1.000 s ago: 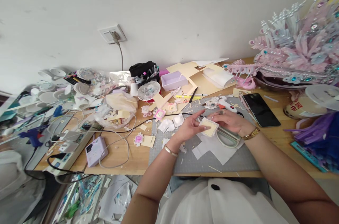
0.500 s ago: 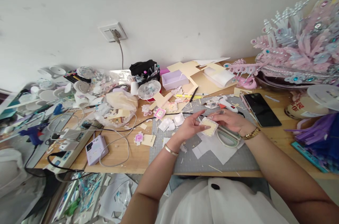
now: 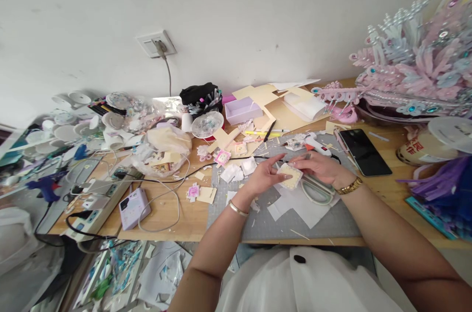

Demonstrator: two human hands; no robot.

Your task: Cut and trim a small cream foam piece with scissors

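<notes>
Between my two hands is a small square cream-coloured piece (image 3: 291,177) with a scalloped white edge, held above the grey cutting mat (image 3: 258,226). My left hand (image 3: 266,174) pinches it from the left, thumb lying over its face. From the right, my right hand (image 3: 320,166) grips its upper edge; some of those fingers are hidden behind it. Beneath my right hand lie scissors with pale handles (image 3: 317,193), resting on white sheets (image 3: 313,211). Crumpled white pieces (image 3: 233,173) and a pink-framed square (image 3: 222,157) sit left of my left hand.
A phone (image 3: 366,152) and a drink cup (image 3: 420,147) stand to the right. A white-and-orange glue gun (image 3: 316,145) lies behind my hands. Cables cross the table on the left, near a lilac device (image 3: 134,209) and a power strip (image 3: 96,209). A lilac box (image 3: 243,111) is at the back.
The cream square has shifted very slightly to the left and its face is tilted a little differently. Both hands keep their grip and stay almost in place.
</notes>
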